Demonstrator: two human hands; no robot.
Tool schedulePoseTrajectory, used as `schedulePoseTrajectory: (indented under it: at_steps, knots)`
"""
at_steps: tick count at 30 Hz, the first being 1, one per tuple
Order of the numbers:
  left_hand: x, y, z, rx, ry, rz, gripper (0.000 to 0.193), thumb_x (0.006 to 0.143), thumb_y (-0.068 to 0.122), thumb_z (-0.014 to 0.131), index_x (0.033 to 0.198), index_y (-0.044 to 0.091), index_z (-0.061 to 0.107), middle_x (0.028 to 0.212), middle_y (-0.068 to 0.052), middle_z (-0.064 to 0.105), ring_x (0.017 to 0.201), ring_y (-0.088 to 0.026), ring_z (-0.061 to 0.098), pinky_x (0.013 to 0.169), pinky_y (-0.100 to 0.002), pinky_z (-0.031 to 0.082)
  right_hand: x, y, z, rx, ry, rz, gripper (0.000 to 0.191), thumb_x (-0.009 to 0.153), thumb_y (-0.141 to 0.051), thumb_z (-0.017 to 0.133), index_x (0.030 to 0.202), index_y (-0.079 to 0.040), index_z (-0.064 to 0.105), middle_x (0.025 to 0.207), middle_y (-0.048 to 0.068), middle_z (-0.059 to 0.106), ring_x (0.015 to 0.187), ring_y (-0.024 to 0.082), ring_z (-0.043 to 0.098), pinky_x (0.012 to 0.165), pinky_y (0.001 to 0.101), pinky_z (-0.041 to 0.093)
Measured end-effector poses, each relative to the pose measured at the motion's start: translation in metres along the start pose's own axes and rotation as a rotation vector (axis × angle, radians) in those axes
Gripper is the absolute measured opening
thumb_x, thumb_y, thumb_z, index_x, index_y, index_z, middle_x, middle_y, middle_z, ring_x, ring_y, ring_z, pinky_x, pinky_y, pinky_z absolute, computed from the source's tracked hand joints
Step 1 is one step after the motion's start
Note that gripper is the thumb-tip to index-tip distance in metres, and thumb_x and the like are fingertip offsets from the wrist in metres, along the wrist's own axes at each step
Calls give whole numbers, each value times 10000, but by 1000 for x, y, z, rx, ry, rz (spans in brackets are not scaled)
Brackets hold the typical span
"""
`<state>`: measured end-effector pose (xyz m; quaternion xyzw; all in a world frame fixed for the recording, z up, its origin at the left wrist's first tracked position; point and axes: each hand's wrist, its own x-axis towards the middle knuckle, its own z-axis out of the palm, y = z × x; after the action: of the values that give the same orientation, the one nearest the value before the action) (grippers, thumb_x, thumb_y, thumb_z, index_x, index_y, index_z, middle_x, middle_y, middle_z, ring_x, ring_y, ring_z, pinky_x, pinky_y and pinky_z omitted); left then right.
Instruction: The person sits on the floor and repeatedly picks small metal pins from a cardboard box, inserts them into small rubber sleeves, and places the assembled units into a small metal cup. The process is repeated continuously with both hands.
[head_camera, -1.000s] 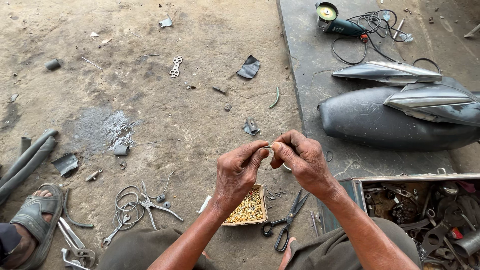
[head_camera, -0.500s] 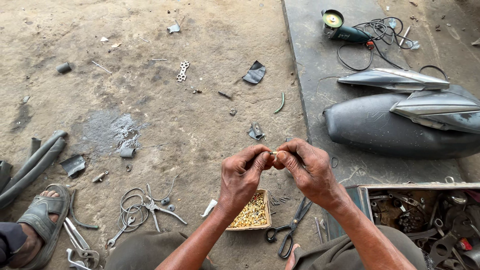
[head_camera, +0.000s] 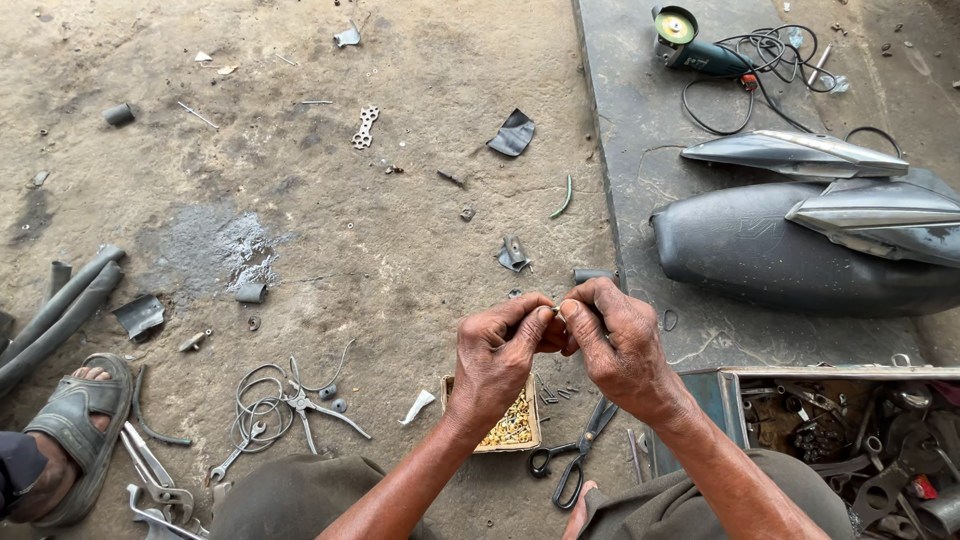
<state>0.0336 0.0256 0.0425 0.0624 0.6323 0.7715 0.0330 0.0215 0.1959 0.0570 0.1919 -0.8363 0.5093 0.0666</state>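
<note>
- Left hand and right hand meet fingertip to fingertip, both pinching one tiny metal part, mostly hidden.
- The part is held above the small box of brass pieces.
- Scissors lie just right of the box; pliers well left.
- I think a firm, steady pinch over the box is best, so a dropped piece falls inside.

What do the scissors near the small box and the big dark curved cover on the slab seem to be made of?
The scissors look like bare grey metal blades with black handles, probably plastic-coated. The dark curved cover looks like smooth moulded plastic or painted sheet metal: it has a dull sheen, and the picture cannot settle which. The small box looks like thin cardboard.
</note>
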Motion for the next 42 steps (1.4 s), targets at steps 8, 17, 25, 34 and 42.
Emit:
schedulePoseTrajectory:
  at_steps: [8,17,25,34,42]
  knots:
    - [-4,-7,0,70,32,19,158,1019,74,612,1054,-19,734,869,-68,775,806,-125,774,727,-274,658,-1,6,8,81,-36,38,118,1030,-97,562,968,-1,591,767,91,737,695,144,775,599,280,671]
    - [-3,-5,4,376,62,295,122,1014,73,624,951,-2,696,801,-70,746,719,-120,754,632,-275,634,-4,16,10,54,-6,49,123,1037,-102,567,973,0,591,775,91,746,718,131,768,617,273,650]
    - [7,-8,7,608,86,529,39,998,29,617,964,15,604,823,-141,671,768,-320,696,651,-419,561,6,17,8,123,29,53,141,1038,-113,576,970,8,600,784,89,701,703,123,708,626,281,622]
    - [15,10,7,723,113,661,162,946,11,649,1107,12,628,1066,-170,657,1006,-366,648,861,-464,540,25,12,-13,142,-19,282,187,996,-184,618,935,-12,658,717,52,687,617,117,678,534,266,552]
    - [13,11,7,804,120,665,195,946,0,629,1140,-19,627,997,-170,684,974,-353,679,978,-527,513,23,-13,-14,-171,-12,94,154,985,-158,639,965,-10,677,735,87,707,626,151,687,560,299,540]
